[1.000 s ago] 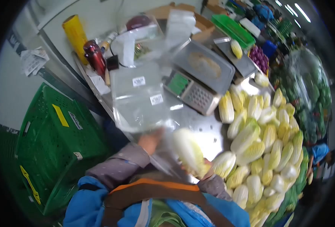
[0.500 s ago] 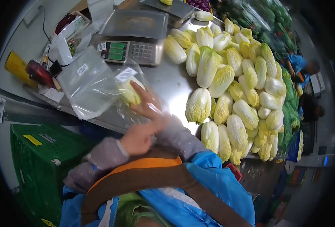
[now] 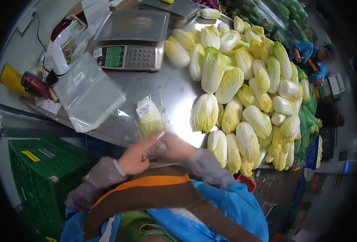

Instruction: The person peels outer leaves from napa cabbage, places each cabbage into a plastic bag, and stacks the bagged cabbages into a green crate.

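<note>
A view from above, looking down at a person's two hands working at the near edge of a shiny metal surface [image 3: 174, 86]. A single napa cabbage inside a clear plastic bag [image 3: 149, 118] lies on the surface just in front of the person, with a white label on the bag's upper part. The left hand [image 3: 135, 158] sits at the bag's near end, index finger stretched out toward the plastic and the other fingers curled in; it seems to pinch the open edge of the bag, though the exact grip is hard to make out. The right hand [image 3: 177, 147] is just beside it, fingers bent and pressing down on the same near end of the bag. The two hands almost touch each other. Both wrists are covered by grey sleeves.

To the left of the bagged cabbage lies a flat stack of empty clear bags [image 3: 87, 93], each with a small white label. Behind it, farther from the person, stands a digital weighing scale [image 3: 129, 55] with a green display, a keypad and a bare steel platter. To the right, a large heap of loose napa cabbages [image 3: 243, 84] covers much of the surface, pale yellow-green, lying close together. At the far left edge of the surface are a dark red bottle [image 3: 35, 85] and a yellow roll [image 3: 10, 76]. Below the surface on the left stands a green plastic crate [image 3: 37, 173]. At the far right, another person in blue [image 3: 309, 54] is visible, blurred.
</note>
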Demonstrator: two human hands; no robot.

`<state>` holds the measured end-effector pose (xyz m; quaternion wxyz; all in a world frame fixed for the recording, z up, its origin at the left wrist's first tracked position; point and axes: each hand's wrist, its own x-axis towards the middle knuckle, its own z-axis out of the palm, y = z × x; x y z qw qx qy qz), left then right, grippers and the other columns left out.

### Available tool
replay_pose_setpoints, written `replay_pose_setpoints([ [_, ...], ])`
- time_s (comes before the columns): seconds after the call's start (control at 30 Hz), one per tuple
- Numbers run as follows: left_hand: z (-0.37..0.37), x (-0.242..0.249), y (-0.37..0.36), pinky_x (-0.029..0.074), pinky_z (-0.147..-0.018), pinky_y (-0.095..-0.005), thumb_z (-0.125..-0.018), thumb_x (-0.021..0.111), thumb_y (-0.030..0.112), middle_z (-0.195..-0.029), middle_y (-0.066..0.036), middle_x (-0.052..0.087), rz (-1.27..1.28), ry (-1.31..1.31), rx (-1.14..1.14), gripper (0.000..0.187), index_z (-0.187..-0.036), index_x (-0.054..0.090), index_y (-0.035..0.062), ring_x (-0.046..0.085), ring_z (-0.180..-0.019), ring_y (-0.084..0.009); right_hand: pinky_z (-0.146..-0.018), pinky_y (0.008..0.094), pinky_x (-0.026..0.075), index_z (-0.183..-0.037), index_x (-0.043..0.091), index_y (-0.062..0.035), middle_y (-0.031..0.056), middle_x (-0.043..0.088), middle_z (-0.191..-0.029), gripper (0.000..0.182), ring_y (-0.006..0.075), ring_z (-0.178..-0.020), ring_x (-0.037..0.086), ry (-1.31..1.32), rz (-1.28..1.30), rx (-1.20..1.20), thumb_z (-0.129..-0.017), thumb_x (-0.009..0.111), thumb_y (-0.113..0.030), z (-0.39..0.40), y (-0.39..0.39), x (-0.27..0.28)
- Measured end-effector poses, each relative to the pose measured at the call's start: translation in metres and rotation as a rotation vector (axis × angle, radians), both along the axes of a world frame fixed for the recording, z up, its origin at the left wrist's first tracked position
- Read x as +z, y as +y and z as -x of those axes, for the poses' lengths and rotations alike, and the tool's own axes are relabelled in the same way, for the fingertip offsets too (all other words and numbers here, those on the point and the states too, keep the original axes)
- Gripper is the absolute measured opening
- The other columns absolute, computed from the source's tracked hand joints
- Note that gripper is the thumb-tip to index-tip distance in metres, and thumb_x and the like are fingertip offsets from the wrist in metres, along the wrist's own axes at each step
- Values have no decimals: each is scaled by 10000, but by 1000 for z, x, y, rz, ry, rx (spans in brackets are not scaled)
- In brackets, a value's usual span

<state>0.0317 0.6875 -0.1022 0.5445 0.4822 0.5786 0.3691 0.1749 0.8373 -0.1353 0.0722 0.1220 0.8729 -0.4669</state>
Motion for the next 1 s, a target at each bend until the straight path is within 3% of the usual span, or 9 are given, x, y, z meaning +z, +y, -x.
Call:
replay_pose_setpoints([
  [0.03, 0, 10, 2, 398, -513, -191, -640, 418, -119, -1410, -117, 366, 1, -3, 11, 822, -1405, 288, 152, 439, -534, -40, -854, 353, 436, -1239, 462, -24, 235, 482, -1207, 535, 336, -1006, 542, -23, 270, 213, -782, 657, -222, -24, 15, 26],
  [0.1, -1, 25, 6, 494, -725, -255, -639, 402, -102, -1407, -121, 346, -109, 235, -79, 815, -1402, 282, 157, 587, -1033, -248, -933, 367, 399, -1232, 457, 14, 197, 561, -1140, 622, 327, -1086, 516, -109, 682, -334, -750, 709, -287, -65, 41, 42],
  [0.17, -3, 31, 7, 475, -851, -288, -641, 390, -91, -1408, -122, 331, -57, 228, -72, 812, -1402, 276, 168, 435, -1199, -304, -927, 383, 401, -1275, 410, 11, 221, 511, -1205, 721, 319, -1126, 488, 139, -228, -1012, -723, 726, -329, -68, 65, 14],
  [0.37, -7, 26, -2, 494, -800, -286, -636, 400, -94, -1410, -89, 335, -45, 268, -72, 820, -1401, 275, 173, 503, -1132, -290, -883, 481, 398, -1384, 242, -118, 284, 363, -1262, 984, 427, -1079, 429, -297, -937, -1141, -603, 786, -368, -44, 85, -88],
  [0.53, -6, 11, -9, 481, -640, -248, -621, 397, -103, -1411, -134, 334, -237, 280, -20, 848, -1413, 263, 171, 611, -947, -277, -906, 462, 404, -1375, 258, -86, 245, 388, -1272, 882, 373, -1094, 458, 122, -431, -1048, -652, 723, -281, -87, 114, -53],
  [0.67, -11, 22, -7, 489, -635, -273, -621, 401, -105, -1408, -125, 339, -153, 234, 56, 847, -1409, 264, 173, 579, -1031, -295, -910, 393, 433, -1366, 257, -17, 179, 424, -1279, 772, 330, -1148, 450, 415, 1379, -996, -727, 632, -235, -152, 47, 29],
  [0.83, -19, 24, 1, 397, -931, -386, -656, 453, -62, -1385, -178, 344, -364, 277, 73, 779, -1391, 279, 128, 435, -1184, -346, -1017, 388, 331, -1374, 245, 5, 181, 385, -1329, 854, 311, -1200, 411, 228, 1072, -695, -656, 634, -242, -153, -51, 44],
  [0.93, -19, 33, -1, 398, -925, -383, -701, 483, -28, -1342, -184, 397, 444, 486, -282, 735, -1390, 280, 134, 469, -1136, -356, -1048, 372, 286, -1365, 257, 21, 184, 369, -1347, 873, 294, -1218, 397, 44, 1378, -810, -622, 639, -232, -147, -71, 23],
  [1.0, -25, -11, -14, 342, -991, -330, -680, 440, -84, -1373, -167, 369, -335, 427, 58, 731, -1383, 300, 62, 360, -1264, -319, -1042, 371, 294, -1362, 265, 20, 184, 380, -1338, 870, 289, -1214, 402, 40, 1376, -793, -621, 641, -237, -145, -77, 13],
])
